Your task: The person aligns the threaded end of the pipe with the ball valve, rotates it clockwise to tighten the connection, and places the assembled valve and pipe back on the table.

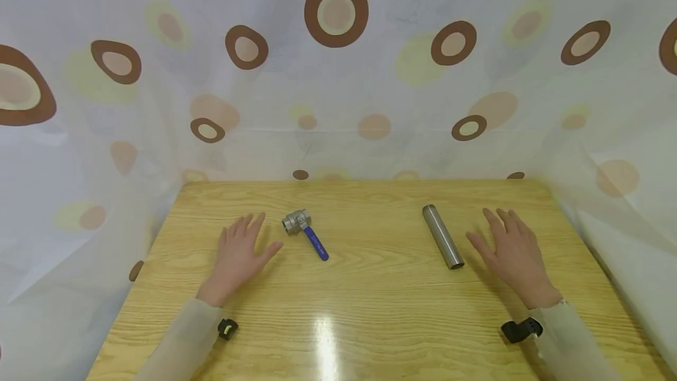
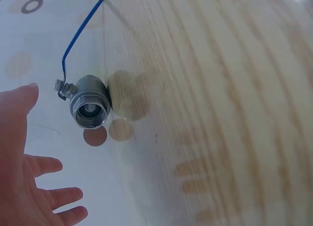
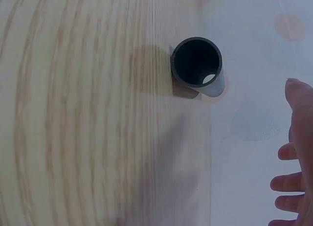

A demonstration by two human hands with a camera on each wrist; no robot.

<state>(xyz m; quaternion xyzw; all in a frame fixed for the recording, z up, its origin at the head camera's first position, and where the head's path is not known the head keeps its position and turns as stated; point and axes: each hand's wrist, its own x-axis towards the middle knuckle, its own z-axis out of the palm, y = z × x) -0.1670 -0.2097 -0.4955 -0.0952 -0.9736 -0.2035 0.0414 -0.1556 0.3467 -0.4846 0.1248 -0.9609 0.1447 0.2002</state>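
A steel ball valve (image 1: 297, 221) with a blue lever handle (image 1: 316, 244) lies on the table, left of its middle. Just left of it is my left hand (image 1: 239, 253), fingers spread and holding nothing. The left wrist view shows the valve's threaded opening (image 2: 91, 114) facing the camera. On the right side lies a short metal pipe (image 1: 443, 237), slanting toward the front. My right hand (image 1: 512, 251) is to the right of the pipe, apart from it, with fingers extended. In the right wrist view the pipe's hollow end (image 3: 196, 62) faces the camera.
The wooden table (image 1: 370, 298) reaches back to a white curtain (image 1: 338, 93) printed with brown and yellow ovals, which also hangs along both sides. Wrist straps with black mounts (image 1: 522, 330) sit over the sleeves.
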